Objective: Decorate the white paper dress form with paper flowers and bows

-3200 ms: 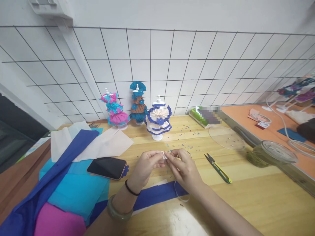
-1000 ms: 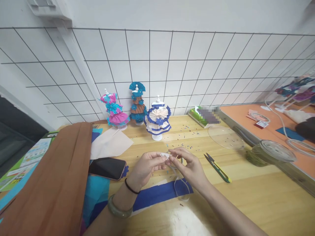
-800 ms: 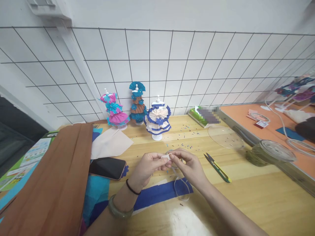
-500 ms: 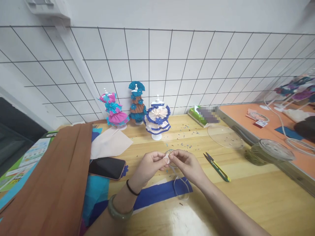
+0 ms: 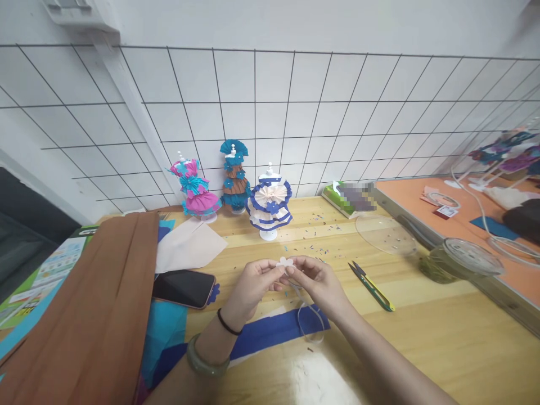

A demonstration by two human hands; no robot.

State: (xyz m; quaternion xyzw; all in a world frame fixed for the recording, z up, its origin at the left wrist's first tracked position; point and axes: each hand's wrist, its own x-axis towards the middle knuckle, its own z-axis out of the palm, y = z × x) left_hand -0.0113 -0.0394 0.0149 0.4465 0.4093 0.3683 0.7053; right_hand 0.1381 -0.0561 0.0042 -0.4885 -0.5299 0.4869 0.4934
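Note:
Between the fingertips of both hands is a small white paper flower (image 5: 286, 262) with rounded petals. My left hand (image 5: 255, 282) pinches its left side, and my right hand (image 5: 317, 280) pinches the right side. Beneath the hands, a thin pale loop of tape (image 5: 311, 336) lies partly over a blue paper strip (image 5: 278, 334). Yellow-and-green thread snips (image 5: 372, 287) rest to the right of my right hand. Behind the hands stands a mini dress form in a white and blue ruffled paper dress (image 5: 270, 205).
Two more dressed forms, one pink and blue (image 5: 196, 188), one teal and brown (image 5: 235, 180), stand near the gridded wall. Brown paper (image 5: 93, 304) and a phone (image 5: 185, 287) lie left. Rightward are a clear disc (image 5: 386, 235), a ribbon spool (image 5: 459, 261) and an orange table (image 5: 405, 194).
The white paper flower has been turned or opened up, so its petals now show above my fingertips. Both hands stay in nearly the same place.

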